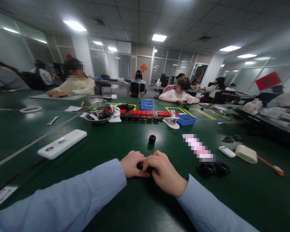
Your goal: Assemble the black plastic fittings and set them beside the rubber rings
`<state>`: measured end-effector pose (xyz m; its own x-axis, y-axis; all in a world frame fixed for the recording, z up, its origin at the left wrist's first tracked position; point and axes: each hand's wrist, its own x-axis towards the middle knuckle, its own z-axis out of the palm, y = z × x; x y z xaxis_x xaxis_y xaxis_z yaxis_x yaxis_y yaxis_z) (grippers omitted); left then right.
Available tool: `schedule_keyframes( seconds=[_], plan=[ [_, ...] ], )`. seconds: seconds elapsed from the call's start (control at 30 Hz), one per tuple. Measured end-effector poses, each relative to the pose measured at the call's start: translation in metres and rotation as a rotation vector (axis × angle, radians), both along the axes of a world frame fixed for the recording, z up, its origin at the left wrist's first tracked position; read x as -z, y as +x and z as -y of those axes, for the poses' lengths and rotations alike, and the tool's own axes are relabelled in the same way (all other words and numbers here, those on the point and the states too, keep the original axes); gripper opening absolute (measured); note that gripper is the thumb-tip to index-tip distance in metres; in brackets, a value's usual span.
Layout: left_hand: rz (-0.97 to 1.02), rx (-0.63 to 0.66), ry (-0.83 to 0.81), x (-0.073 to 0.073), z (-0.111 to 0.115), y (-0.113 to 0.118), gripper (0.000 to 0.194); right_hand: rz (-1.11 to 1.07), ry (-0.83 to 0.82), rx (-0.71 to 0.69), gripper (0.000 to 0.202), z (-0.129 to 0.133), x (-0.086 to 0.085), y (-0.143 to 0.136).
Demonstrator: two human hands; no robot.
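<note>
Close together over the green table, both my hands are closed around a small black part. My left hand grips it from the left side. From above and the right, the curled fingers of my right hand press on it. Most of the part is covered by fingers, so its exact kind is not visible. Just beyond the hands, a round black piece stands on the table. Two black ring-shaped pieces lie side by side to the right of my right hand.
A long white device lies at left, near a wrench. Red power strips, a metal bowl, a white clamp and blue baskets line the middle. A beige box sits right. People sit across the table.
</note>
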<state>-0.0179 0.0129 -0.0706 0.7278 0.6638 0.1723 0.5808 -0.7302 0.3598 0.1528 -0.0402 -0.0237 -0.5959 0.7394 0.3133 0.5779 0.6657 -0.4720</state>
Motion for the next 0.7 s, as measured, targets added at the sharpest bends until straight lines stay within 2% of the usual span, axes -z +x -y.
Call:
schedule_keyframes(
  seconds=[0.3, 0.4, 0.53, 0.6, 0.7],
  plan=[
    [-0.015, -0.011, -0.009, -0.002, 0.001, 0.000, 0.038, -0.069, 0.051, -0.069, 0.032, 0.002, -0.004, 0.004],
    [-0.018, -0.007, -0.014, -0.004, 0.001, 0.000, 0.037, -0.100, 0.106, 0.017, 0.025, 0.002, -0.008, 0.007],
    [-0.024, -0.024, -0.035, -0.006, 0.002, 0.000, 0.036, -0.076, 0.122, 0.241, 0.014, -0.002, -0.009, 0.010],
    [-0.016, -0.022, -0.045, -0.006, 0.002, 0.000, 0.036, -0.037, 0.100, 0.317, 0.016, -0.004, -0.008, 0.010],
    [-0.006, -0.025, -0.043, -0.005, 0.002, 0.000, 0.036, 0.024, 0.079, 0.355, 0.024, -0.003, -0.009, 0.009]
  ],
)
